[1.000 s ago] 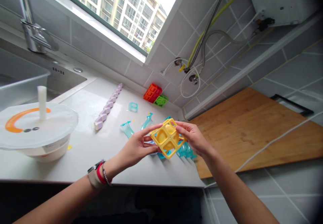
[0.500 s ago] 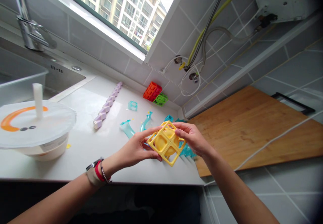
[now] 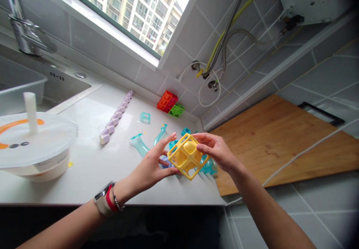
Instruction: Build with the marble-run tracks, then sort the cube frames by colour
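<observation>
At the far left, a round pale bowl with a translucent white plastic lid and orange markings (image 3: 52,168) stands on the white counter (image 3: 84,189); the left forearm is best kept clear of it. Next lies a lilac zigzag row of linked plastic blocks (image 3: 115,120), running from near to far, well apart from the hands. A translucent turquoise curved plastic track piece (image 3: 139,146) lies just beyond the left hand (image 3: 148,168).

That hand is about half open: the index finger is raised away, and the thumb reaches the near left edge of the yellow openwork plastic cube with a rounded form inside (image 3: 187,159). Whether it bears any weight, I cannot tell. The cube is held tilted above the counter, between the hands. Gripping it by its frame bars, not through the openings, would probably give the steadiest hold.

The right hand (image 3: 218,151) pinches the cube's right side, thumb on the face towards the viewer, other fingers bent round beyond it. This grip should stay firm while the left hand is loose. Below it, ribbed turquoise plastic pieces (image 3: 209,167) crowd the counter, so a little height helps avoid knocks. Farther right leans a broad wooden board (image 3: 280,140).
</observation>
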The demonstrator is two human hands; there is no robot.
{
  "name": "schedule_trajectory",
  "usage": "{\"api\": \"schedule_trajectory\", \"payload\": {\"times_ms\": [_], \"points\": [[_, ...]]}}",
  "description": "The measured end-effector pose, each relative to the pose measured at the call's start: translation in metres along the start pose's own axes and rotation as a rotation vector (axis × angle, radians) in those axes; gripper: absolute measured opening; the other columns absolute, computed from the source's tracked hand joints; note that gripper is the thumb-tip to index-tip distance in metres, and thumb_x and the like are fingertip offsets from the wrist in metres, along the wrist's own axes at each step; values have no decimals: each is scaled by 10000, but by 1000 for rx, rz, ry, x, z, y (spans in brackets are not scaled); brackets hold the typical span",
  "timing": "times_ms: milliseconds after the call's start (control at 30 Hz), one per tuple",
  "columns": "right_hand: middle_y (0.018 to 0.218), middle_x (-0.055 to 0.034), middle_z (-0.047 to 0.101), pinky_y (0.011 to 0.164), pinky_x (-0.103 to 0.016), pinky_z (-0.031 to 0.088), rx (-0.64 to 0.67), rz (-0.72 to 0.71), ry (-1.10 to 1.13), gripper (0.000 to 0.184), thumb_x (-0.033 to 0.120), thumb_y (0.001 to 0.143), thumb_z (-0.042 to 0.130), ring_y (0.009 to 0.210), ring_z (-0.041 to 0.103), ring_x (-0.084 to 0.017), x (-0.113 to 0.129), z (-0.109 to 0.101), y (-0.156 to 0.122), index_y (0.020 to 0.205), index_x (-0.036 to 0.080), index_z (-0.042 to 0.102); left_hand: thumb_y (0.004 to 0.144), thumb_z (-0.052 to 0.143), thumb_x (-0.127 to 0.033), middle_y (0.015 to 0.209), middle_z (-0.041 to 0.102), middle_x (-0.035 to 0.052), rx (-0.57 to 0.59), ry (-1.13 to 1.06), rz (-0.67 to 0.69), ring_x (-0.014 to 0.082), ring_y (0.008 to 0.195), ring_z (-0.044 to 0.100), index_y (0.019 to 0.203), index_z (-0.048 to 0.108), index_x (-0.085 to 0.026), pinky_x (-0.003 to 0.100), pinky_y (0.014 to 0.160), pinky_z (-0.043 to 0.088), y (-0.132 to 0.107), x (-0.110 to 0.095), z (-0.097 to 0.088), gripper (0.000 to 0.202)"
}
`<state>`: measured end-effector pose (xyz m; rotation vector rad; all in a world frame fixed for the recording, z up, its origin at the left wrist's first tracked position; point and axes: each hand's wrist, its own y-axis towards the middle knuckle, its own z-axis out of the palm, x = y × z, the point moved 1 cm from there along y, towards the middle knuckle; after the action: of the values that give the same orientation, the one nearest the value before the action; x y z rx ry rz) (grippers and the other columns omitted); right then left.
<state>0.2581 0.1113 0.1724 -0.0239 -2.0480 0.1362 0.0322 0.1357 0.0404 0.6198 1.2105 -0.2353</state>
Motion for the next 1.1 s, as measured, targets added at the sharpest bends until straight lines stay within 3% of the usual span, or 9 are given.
{"api": "schedule_trajectory", "payload": {"times_ms": [100, 167, 300, 400, 567, 733, 833, 933, 1100], "points": [[1071, -97, 796, 841, -411, 611, -99, -89, -234, 626, 501, 733, 917, 961, 741, -272, 4, -31, 17, 1265, 215, 751, 801, 886, -364, 1644, 406, 147, -129, 69, -12, 207, 1007, 725, 1556, 382, -348, 312, 740, 662, 3, 4, 0, 908], [1168, -116, 780, 874, -441, 619, -161, -168, -427, 643, 512, 769, 884, 1024, 738, -295, 4, -54, 39, 1316, 213, 729, 896, 788, -402, 1532, 521, 150, -153, 88, -55, 192, 950, 738, 1480, 448, -281, 275, 676, 639, 4, 6, -1, 686], [1283, -151, 743, 1023, -440, 566, -215, -252, -856, 583, 440, 841, 822, 1128, 721, -308, -8, -92, 101, 1342, 159, 719, 994, 654, -418, 1196, 704, 93, -91, 169, -74, 177, 867, 724, 1216, 628, -212, 245, 643, 588, 4, 11, 0, 304], [1342, -143, 728, 1063, -390, 538, -173, -164, -1127, 528, 354, 874, 790, 1170, 713, -294, -24, -108, 148, 1360, 163, 710, 1038, 585, -405, 1051, 728, 60, -2, 255, -20, 173, 863, 700, 1087, 681, -209, 261, 716, 572, 2, 16, 1, 224], [1334, -134, 748, 1064, -377, 527, -112, -75, -1174, 458, 267, 886, 777, 1198, 712, -302, -58, -120, 206, 1327, 156, 730, 1084, 478, -375, 978, 716, 60, 79, 357, 84, 180, 864, 653, 1027, 705, -200, 285, 760, 512, 0, 21, 3, 292], [1318, -126, 756, 1036, -350, 534, -96, 19, -1168, 411, 214, 910, 761, 1193, 722, -272, -95, -127, 246, 1316, 170, 722, 1084, 480, -391, 886, 711, 35, 140, 317, -8, 159, 774, 624, 997, 708, -199, 262, 707, 475, -1, 24, 8, 310], [1309, -113, 735, 1031, -423, 556, -81, 77, -1167, 337, 262, 967, 733, 1166, 714, -256, -114, -130, 264, 1291, 172, 698, 1084, 479, -389, 891, 712, 34, 146, 312, -31, 158, 779, 621, 994, 714, -200, 266, 730, 472, -3, 27, 9, 314], [1318, -107, 679, 977, -479, 594, -58, 122, -1167, 324, 349, 1021, 677, 1132, 695, -252, -127, -133, 280, 1291, 172, 660, 1081, 481, -388, 894, 713, 38, 152, 310, -42, 164, 789, 620, 986, 716, -198, 278, 756, 475, -3, 28, 10, 316], [1328, -108, 662, 952, -468, 604, -22, 121, -1147, 345, 355, 1021, 675, 1126, 689, -254, -133, -133, 299, 1315, 176, 642, 1072, 495, -417, 849, 716, 35, 136, 253, -120, 167, 763, 624, 950, 727, -198, 278, 728, 476, -2, 26, 10, 342]]}}
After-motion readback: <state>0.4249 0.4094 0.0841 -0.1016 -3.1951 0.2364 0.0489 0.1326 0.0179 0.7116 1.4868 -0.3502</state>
